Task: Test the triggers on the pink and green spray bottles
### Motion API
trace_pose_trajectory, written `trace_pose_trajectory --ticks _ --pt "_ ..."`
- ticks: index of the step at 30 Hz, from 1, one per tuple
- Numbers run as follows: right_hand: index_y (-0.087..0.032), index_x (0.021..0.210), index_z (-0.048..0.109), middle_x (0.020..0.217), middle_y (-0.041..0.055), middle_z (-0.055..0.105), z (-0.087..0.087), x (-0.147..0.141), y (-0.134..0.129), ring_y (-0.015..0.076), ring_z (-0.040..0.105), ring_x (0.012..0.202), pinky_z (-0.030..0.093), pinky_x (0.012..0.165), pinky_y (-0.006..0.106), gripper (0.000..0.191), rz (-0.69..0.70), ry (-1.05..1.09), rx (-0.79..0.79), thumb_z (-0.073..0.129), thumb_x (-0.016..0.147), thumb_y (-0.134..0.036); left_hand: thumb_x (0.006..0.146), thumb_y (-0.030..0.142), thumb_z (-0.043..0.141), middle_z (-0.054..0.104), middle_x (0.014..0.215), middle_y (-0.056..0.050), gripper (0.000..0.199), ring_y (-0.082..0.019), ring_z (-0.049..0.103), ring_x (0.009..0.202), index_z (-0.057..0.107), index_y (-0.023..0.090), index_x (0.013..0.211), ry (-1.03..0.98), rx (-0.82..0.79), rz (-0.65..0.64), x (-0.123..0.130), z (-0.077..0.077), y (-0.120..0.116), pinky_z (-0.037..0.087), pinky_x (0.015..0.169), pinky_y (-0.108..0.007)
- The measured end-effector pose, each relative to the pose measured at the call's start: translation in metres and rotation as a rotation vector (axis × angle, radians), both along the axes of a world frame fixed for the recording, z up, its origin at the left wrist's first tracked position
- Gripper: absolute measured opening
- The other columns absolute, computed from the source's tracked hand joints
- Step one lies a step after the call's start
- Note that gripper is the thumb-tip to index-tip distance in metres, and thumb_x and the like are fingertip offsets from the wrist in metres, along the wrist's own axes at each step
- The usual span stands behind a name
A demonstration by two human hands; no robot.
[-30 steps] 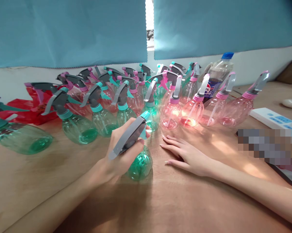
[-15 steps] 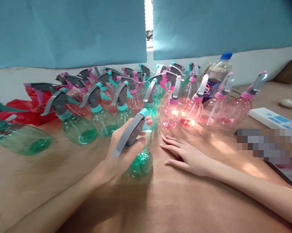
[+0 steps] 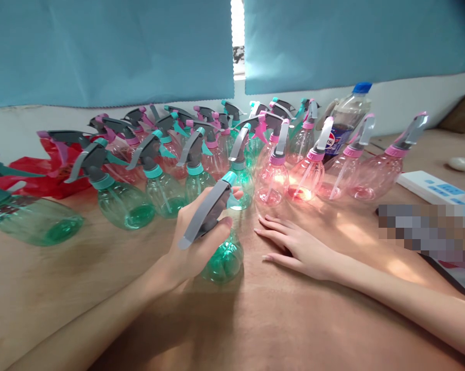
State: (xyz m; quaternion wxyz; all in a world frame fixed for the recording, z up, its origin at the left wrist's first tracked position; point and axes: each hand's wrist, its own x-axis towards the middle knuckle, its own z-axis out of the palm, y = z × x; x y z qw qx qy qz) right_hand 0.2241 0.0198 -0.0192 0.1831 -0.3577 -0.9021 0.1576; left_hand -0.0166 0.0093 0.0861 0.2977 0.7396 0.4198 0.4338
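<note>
My left hand (image 3: pixel 197 237) is closed round the neck of a green spray bottle (image 3: pixel 224 260), which stands upright on the wooden table (image 3: pixel 278 324). The bottle's grey trigger head with its teal nozzle rises above my hand; the fingers on its far side are partly hidden. My right hand (image 3: pixel 294 247) lies flat on the table to the right of that bottle, fingers spread, holding nothing. Just beyond it stand several pink spray bottles, the nearest a pink bottle (image 3: pixel 270 180). Behind my left hand is a row of green bottles, among them a green bottle (image 3: pixel 168 196).
More spray bottles, green and pink, crowd the back. A red plastic bag (image 3: pixel 35 178) lies at the left. On the right are a cola bottle (image 3: pixel 340 131), a white device with blue buttons (image 3: pixel 433 185), a pixelated dark-edged object (image 3: pixel 456 275) and a white mouse-like object (image 3: pixel 462 164).
</note>
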Motion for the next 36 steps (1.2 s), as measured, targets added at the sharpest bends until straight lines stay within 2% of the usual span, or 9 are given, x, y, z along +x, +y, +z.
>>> trace_pose_trajectory --ticks 4,11,17,20,23,27,33,36 --pt "-0.019 0.143 0.046 0.151 0.0141 0.040 -0.0002 0.0000 -0.0001 0.0312 0.033 0.142 0.034 0.112 0.055 0.060 -0.002 -0.015 0.002 0.048 0.095 -0.053 0.080 0.019 0.055 0.062 0.081 -0.002 0.036 -0.012 0.043 0.053 0.061 0.021 0.115 0.009 -0.013 0.003 0.0005 -0.0005 -0.0002 0.040 0.052 -0.029" --pt "-0.022 0.145 0.044 0.151 0.0131 0.041 -0.0009 0.0004 0.0006 0.0320 0.034 0.141 0.035 0.111 0.056 0.060 -0.001 0.007 0.000 0.050 0.094 -0.053 0.080 0.021 0.056 0.063 0.079 -0.001 0.038 -0.012 0.040 0.049 0.062 0.023 0.118 -0.009 -0.019 -0.011 -0.0003 -0.0013 -0.0009 0.036 0.047 -0.029" --pt "-0.020 0.144 0.045 0.151 0.0138 0.041 -0.0002 0.0004 0.0004 0.0317 0.033 0.141 0.035 0.111 0.055 0.061 -0.004 -0.023 -0.002 0.049 0.094 -0.054 0.079 0.019 0.056 0.065 0.083 -0.002 0.038 -0.013 0.045 0.051 0.061 0.021 0.117 -0.004 -0.034 -0.004 0.0003 -0.0008 0.0000 0.041 0.051 -0.030" --pt "-0.022 0.144 0.044 0.151 0.0125 0.041 -0.0006 0.0005 0.0001 0.0320 0.034 0.141 0.035 0.111 0.056 0.060 -0.007 -0.001 -0.004 0.050 0.094 -0.053 0.079 0.017 0.055 0.066 0.095 -0.005 0.036 -0.016 0.057 0.067 0.061 0.019 0.114 -0.025 -0.020 -0.008 0.0005 -0.0013 0.0001 0.050 0.067 -0.032" --pt "-0.023 0.144 0.044 0.151 0.0122 0.042 -0.0010 0.0005 -0.0002 0.0320 0.034 0.141 0.035 0.111 0.056 0.059 -0.006 0.010 -0.007 0.050 0.094 -0.052 0.078 0.013 0.055 0.066 0.109 -0.006 0.035 -0.021 0.062 0.095 0.061 0.020 0.112 -0.049 0.007 -0.030 0.0005 -0.0013 0.0003 0.051 0.088 -0.036" --pt "-0.022 0.143 0.046 0.151 0.0128 0.041 -0.0008 0.0004 -0.0002 0.0317 0.034 0.141 0.034 0.112 0.056 0.058 -0.005 0.006 -0.007 0.049 0.094 -0.053 0.077 0.012 0.055 0.065 0.120 -0.006 0.037 -0.022 0.062 0.108 0.060 0.022 0.112 -0.068 -0.004 -0.062 0.0012 -0.0001 0.0000 0.052 0.092 -0.036" --pt "-0.018 0.143 0.047 0.151 0.0144 0.040 0.0005 0.0001 -0.0004 0.0315 0.033 0.142 0.034 0.112 0.055 0.059 -0.004 -0.023 -0.008 0.048 0.095 -0.053 0.078 0.012 0.053 0.064 0.111 -0.007 0.035 -0.021 0.061 0.103 0.058 0.019 0.112 -0.060 -0.006 -0.058 0.0024 0.0019 -0.0003 0.051 0.090 -0.034" --pt "-0.019 0.143 0.046 0.151 0.0138 0.040 0.0006 -0.0001 -0.0002 0.0315 0.033 0.142 0.034 0.112 0.056 0.059 -0.005 -0.023 -0.007 0.048 0.095 -0.054 0.076 0.012 0.055 0.065 0.106 -0.005 0.033 -0.018 0.061 0.085 0.059 0.021 0.108 -0.059 -0.024 -0.047 0.0020 0.0018 -0.0001 0.052 0.079 -0.032"
